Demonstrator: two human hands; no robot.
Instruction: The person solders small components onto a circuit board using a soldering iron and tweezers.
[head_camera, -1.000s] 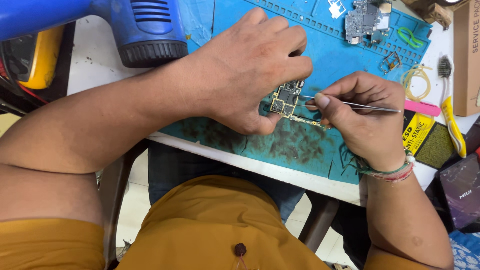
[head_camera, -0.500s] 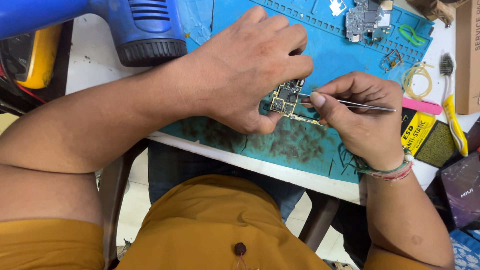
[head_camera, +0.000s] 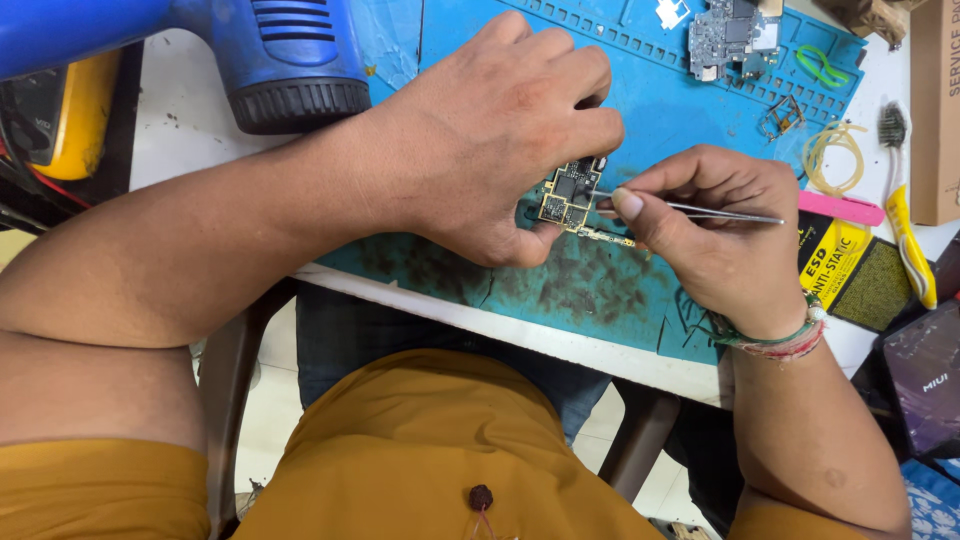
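Mid-frame, I see my right hand (head_camera: 715, 240) pinching tweezers (head_camera: 720, 212), tips on the board (head_camera: 570, 195). My left hand (head_camera: 500, 130) clamps its edges against the mat (head_camera: 600, 290). I judge it light, stiff, fragile: hold edges only. Heat gun (head_camera: 280, 60) upper left.

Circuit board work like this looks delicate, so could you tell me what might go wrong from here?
The small circuit board is pinned only by the left hand's fingertips, so a push from the tweezers in the right hand could make it slip. The sharp tip works close to those fingers and might prick them. The blue mat looks dirty with dark residue, which might contaminate the board.
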